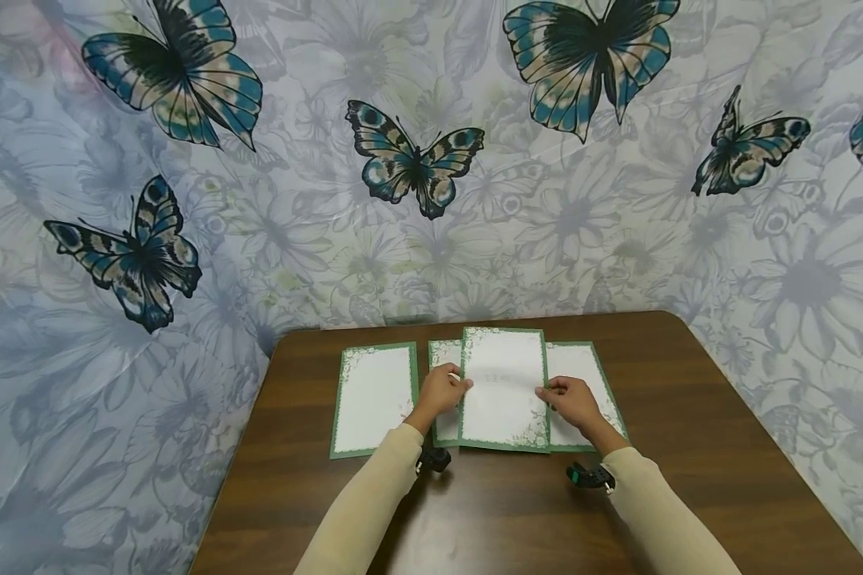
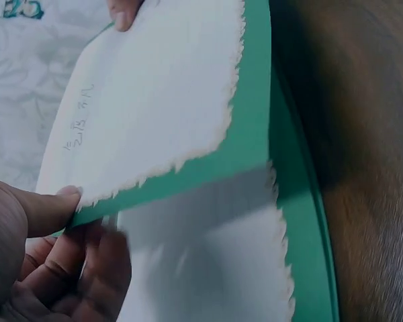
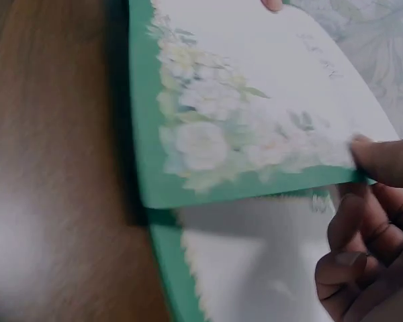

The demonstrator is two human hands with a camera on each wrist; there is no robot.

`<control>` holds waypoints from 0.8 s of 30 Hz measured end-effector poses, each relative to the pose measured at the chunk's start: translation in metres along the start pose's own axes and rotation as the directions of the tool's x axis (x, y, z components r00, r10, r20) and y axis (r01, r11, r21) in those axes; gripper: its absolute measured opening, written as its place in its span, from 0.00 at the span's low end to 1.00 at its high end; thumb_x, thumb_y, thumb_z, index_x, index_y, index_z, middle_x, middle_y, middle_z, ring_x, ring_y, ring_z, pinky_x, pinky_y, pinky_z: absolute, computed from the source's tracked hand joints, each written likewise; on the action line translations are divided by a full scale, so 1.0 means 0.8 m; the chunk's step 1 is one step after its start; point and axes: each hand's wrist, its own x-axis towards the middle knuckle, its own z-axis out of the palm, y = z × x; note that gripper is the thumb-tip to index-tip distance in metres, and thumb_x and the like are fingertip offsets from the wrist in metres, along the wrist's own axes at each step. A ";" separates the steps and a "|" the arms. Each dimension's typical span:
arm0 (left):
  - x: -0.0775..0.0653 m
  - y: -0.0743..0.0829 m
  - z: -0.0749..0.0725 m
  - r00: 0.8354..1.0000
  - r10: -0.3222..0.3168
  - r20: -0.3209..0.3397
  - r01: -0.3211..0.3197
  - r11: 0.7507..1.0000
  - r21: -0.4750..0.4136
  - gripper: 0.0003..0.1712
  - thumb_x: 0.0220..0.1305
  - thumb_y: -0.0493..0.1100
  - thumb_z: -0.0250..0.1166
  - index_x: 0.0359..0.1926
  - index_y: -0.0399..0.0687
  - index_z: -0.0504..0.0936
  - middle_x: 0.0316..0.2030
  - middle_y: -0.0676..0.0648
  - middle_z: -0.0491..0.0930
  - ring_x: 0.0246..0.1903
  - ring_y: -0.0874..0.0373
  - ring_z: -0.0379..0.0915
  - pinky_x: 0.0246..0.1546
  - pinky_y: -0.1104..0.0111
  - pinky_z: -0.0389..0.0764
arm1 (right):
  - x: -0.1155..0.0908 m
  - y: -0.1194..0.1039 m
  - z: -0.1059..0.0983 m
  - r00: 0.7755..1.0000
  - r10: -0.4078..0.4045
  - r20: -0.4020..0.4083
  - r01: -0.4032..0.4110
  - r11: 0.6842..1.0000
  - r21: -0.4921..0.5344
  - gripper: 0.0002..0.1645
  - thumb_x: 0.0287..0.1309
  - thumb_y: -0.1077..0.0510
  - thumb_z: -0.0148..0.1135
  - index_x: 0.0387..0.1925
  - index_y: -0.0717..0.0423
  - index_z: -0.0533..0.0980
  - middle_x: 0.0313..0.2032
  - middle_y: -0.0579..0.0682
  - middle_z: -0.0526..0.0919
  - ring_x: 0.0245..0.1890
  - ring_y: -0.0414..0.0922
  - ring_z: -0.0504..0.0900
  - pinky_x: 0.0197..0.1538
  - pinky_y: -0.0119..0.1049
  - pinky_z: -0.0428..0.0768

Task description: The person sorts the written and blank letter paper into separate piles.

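Observation:
Both hands hold one sheet of paper (image 1: 504, 411) between them, white with a green border, printed flowers and small handwriting near its middle. At its left edge, my left hand (image 1: 442, 389) pinches it between thumb and fingers. My right hand (image 1: 571, 399) pinches the opposite edge the same way. In the wrist views this sheet stands raised over other green-edged paper, casting a shadow on it. Behind it, a similar sheet (image 1: 446, 431) shows on the left and another bordered sheet (image 1: 578, 371) on the right, their middle parts hidden.
Left of the held sheet, a further green-bordered sheet (image 1: 374, 399) lies flat on the brown wooden table (image 1: 503, 519). A cloth backdrop with butterflies (image 1: 417, 164) hangs behind the table's far edge. Each wrist carries a black camera band (image 1: 590, 477).

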 end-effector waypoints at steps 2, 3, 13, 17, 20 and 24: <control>0.001 0.004 0.006 1.000 -0.005 0.009 0.005 1.000 0.001 0.21 0.68 0.52 0.64 0.53 0.42 0.79 0.29 0.47 0.85 0.17 0.60 0.76 0.23 0.67 0.76 | -0.005 0.006 -0.002 0.999 0.007 -0.041 -0.007 1.000 0.005 0.20 0.68 0.48 0.60 0.47 0.62 0.80 0.30 0.50 0.84 0.28 0.42 0.77 0.31 0.36 0.75; 0.001 0.006 0.010 1.000 -0.010 0.017 0.010 1.000 -0.006 0.21 0.68 0.52 0.64 0.53 0.42 0.79 0.30 0.47 0.86 0.16 0.60 0.77 0.23 0.66 0.78 | -0.007 0.009 -0.004 0.998 0.018 -0.064 -0.017 1.000 0.012 0.21 0.69 0.48 0.58 0.49 0.63 0.79 0.31 0.50 0.84 0.28 0.42 0.77 0.31 0.35 0.75; 0.014 0.037 0.053 0.998 -0.013 0.056 0.016 0.998 -0.063 0.18 0.69 0.47 0.63 0.51 0.37 0.81 0.27 0.47 0.86 0.12 0.58 0.77 0.16 0.65 0.80 | -0.022 0.028 -0.032 0.975 0.057 -0.216 -0.060 0.998 -0.007 0.22 0.70 0.52 0.57 0.53 0.68 0.77 0.36 0.56 0.85 0.27 0.34 0.74 0.31 0.30 0.73; 0.021 0.047 0.067 0.997 -0.023 0.069 0.026 0.999 -0.043 0.17 0.69 0.47 0.64 0.49 0.38 0.83 0.22 0.50 0.85 0.10 0.58 0.76 0.13 0.68 0.78 | -0.028 0.036 -0.045 0.971 0.053 -0.232 -0.051 0.999 0.016 0.23 0.68 0.54 0.59 0.55 0.68 0.75 0.28 0.48 0.83 0.23 0.36 0.72 0.28 0.31 0.70; 0.025 0.053 0.074 0.996 -0.035 0.082 0.042 0.996 -0.076 0.15 0.68 0.46 0.64 0.47 0.38 0.84 0.21 0.49 0.84 0.10 0.58 0.77 0.13 0.67 0.78 | -0.031 0.043 -0.053 0.965 0.047 -0.260 -0.047 0.999 0.007 0.24 0.68 0.51 0.58 0.55 0.66 0.76 0.28 0.45 0.82 0.22 0.35 0.71 0.28 0.31 0.70; 0.029 0.060 0.082 0.993 -0.045 0.107 0.057 0.992 -0.114 0.14 0.69 0.47 0.63 0.43 0.40 0.86 0.17 0.48 0.83 0.12 0.59 0.78 0.14 0.68 0.79 | -0.037 0.051 -0.063 0.950 0.054 -0.309 -0.070 0.997 -0.042 0.26 0.70 0.45 0.56 0.53 0.64 0.79 0.37 0.55 0.85 0.27 0.32 0.73 0.31 0.30 0.73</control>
